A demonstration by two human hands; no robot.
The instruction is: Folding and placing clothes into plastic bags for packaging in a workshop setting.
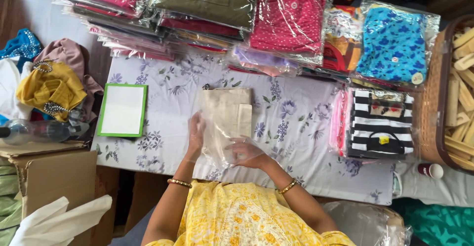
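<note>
A folded beige garment (228, 111) lies on the floral sheet (296, 127) in front of me, its near end inside a clear plastic bag (222, 145). My left hand (196, 136) grips the bag's left side. At the bag's near right edge, my right hand (248, 153) holds the plastic. Both wrists wear gold bangles, and my yellow patterned clothing fills the bottom of the view.
Stacks of bagged garments (197, 14) line the far edge. A striped bagged garment (379, 123) lies right. A green-framed white board (122, 110) lies left. A wicker basket of wooden pieces (456, 93), a cardboard box (54, 177), a bottle (34, 131) and loose clothes (52, 88) surround.
</note>
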